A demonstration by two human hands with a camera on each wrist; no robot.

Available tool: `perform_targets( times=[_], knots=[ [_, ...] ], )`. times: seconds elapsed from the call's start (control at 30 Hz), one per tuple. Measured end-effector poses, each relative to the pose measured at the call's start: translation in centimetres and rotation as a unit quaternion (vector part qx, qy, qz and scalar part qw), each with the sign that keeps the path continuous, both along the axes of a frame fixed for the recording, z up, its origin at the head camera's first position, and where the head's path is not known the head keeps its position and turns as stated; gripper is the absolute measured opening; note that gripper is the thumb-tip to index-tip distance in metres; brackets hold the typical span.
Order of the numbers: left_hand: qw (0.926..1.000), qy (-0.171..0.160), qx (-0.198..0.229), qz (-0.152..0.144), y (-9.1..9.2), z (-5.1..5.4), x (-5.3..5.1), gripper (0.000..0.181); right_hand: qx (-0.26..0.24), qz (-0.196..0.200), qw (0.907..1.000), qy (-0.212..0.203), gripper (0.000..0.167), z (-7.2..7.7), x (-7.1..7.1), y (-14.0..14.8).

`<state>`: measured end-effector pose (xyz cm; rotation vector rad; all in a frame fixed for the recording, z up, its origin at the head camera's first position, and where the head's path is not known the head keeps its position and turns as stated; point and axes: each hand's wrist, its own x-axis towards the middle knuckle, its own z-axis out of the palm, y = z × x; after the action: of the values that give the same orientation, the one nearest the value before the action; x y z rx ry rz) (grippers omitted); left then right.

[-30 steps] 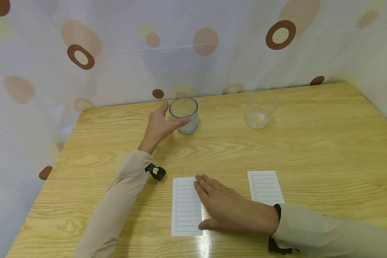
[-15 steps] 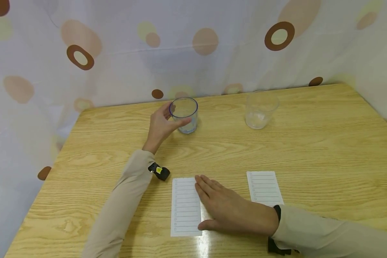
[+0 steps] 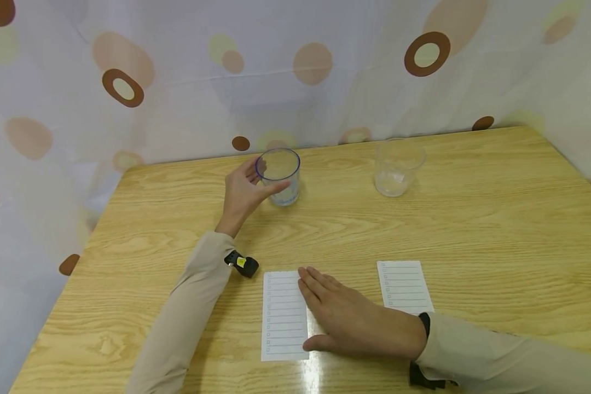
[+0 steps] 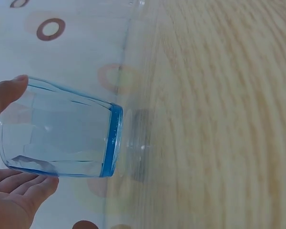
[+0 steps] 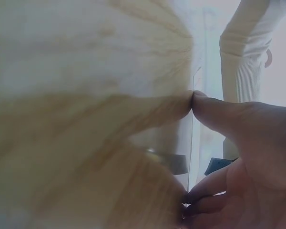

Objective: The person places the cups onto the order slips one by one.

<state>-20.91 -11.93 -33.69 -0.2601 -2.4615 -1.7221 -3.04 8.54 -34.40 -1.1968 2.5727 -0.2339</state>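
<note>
My left hand [image 3: 242, 192] holds a clear drinking glass [image 3: 290, 174] with a blue rim, near the back edge of the table. In the left wrist view the thumb is on one side of the upright glass [image 4: 69, 129] and the fingers on the other; a thin gap seems to show between its blue-tinted base and the tabletop. Flat and straight-fingered, my right hand [image 3: 347, 320] rests at the right edge of a lined checklist sheet [image 3: 282, 317]. The right wrist view shows the thumb and fingertips touching the table surface.
A second clear cup [image 3: 398, 172], without a blue rim, stands at the back right. Another lined sheet [image 3: 406, 287] lies partly behind the right forearm. The wooden table [image 3: 497, 230] ends at a white curtain [image 3: 187, 115] with brown spots.
My left fingers have closed in around the glass, and the glass has shifted very slightly to the left. The right hand and the sheets have stayed put.
</note>
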Motion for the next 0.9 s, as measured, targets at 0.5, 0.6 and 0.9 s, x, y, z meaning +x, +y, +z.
perform_targets(
  times=[0.5,0.6,0.9],
  knots=[
    [0.9992,0.038,0.005,0.012,0.0,0.3,1.0,0.081,-0.006,0.006,0.9999,0.006,0.091,-0.1,0.0,0.1],
    [0.9987,0.050,0.005,0.014,-0.1,0.4,1.2,0.079,-0.006,0.003,1.0000,0.005,0.091,0.0,0.0,0.1],
    [0.9983,0.056,0.008,0.017,-0.7,0.5,2.2,0.078,-0.013,0.009,0.9999,0.004,0.091,-0.1,0.0,0.1]
  ],
)
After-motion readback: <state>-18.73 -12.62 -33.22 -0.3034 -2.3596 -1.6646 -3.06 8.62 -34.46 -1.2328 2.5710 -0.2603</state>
